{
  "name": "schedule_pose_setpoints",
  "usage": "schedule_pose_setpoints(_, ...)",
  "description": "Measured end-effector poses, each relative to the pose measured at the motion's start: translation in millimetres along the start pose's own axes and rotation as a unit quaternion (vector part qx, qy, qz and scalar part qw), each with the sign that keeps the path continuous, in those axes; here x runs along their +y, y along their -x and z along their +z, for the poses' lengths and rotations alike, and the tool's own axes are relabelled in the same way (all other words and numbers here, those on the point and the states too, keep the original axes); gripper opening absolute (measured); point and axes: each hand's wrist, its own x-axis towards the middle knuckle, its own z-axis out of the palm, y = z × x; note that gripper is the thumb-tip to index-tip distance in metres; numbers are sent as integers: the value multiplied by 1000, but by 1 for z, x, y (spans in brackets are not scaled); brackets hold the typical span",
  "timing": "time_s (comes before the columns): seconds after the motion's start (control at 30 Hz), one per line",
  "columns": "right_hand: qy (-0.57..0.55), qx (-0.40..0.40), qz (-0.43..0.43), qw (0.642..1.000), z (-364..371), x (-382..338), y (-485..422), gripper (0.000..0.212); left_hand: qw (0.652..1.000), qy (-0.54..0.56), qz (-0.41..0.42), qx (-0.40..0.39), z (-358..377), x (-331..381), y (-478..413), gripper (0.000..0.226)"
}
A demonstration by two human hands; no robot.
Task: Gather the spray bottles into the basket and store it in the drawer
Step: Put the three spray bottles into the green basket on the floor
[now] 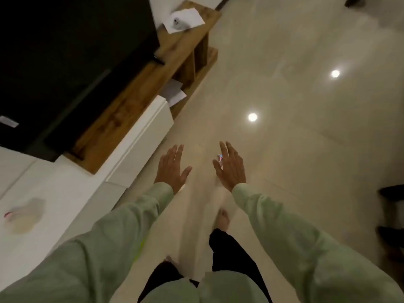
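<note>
Both hands [172, 166] [229, 166] empty, spread.

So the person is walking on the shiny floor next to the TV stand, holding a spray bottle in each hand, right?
Not quite. The head view shows the left hand and right hand open and empty. The rest is right: shiny floor, TV stand alongside.

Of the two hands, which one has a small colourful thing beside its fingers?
The right hand: a small pink-and-blue thing shows at its index-finger side. The left hand is spread open, nothing by it.
</note>
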Motion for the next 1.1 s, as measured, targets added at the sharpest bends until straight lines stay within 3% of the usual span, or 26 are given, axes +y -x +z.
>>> schedule_pose_setpoints(0.27, 10, -69, 100, 993, 85, 155, -96, 65, 995, 52, -20, -87, 146, 12, -134, 74)
schedule_pose_setpoints(0.6, -85, -127, 236, 960, 374, 355, -241, 78, 988, 85, -36, -122, 460, -94, -294, 73)
schedule_pose_setpoints(0.73, -160, -126, 328, 922, 464, 401, -288, 53, 988, 91, -41, -121, 548, -138, -333, 72)
schedule_pose_setpoints(0.93, -276, -77, 393, 874, 526, 420, -319, 41, 987, 114, -60, -97, 602, -174, -350, 71)
schedule_pose_setpoints(1.1, -341, -87, 395, 848, 504, 378, -303, 25, 980, 152, -102, -83, 569, -183, -314, 71)
